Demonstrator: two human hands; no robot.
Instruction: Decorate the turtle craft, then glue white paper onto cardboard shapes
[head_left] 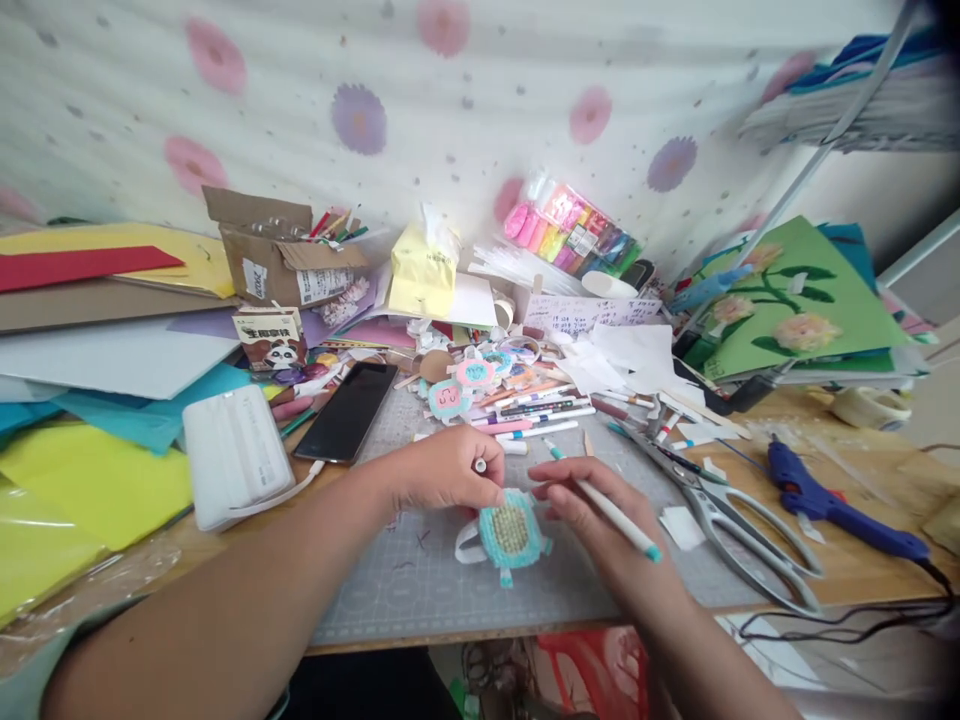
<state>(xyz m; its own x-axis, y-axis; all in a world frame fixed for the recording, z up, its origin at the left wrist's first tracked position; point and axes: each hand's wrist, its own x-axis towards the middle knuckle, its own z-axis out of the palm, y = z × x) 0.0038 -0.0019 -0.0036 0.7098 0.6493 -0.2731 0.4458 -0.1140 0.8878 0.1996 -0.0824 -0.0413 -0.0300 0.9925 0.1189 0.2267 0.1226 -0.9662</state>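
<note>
Head view: from where I stand, the left hand [450, 468] pinches the top edge of a little woven piece [512, 530], with its fingers close together. I think it is held by the edge so the front is free to see. A small round end [480, 465], maybe a pen cap, pokes out of those same curled fingers, perhaps so it won't get lost. The right hand [606, 545] has its fingers closed around a white marker [619, 519]. The tip points up past the fingers, which I guess saves the piece from a stray mark.

The woven piece sits between the two hands, just below the left fingertips, over a gray mat [375, 590] on the counter [862, 575]. Its middle is pale yellow-green and bumpy, with a bright blue-green border all around. Little tabs stick out, and a white loop [472, 556] is on its left side.

Pens [536, 431] lie just past the fingers, maybe for easy grabbing. Big scissors [694, 488] and a blue glue gun [817, 505] lie right of the right fingers, out of the way, I'd say.
</note>
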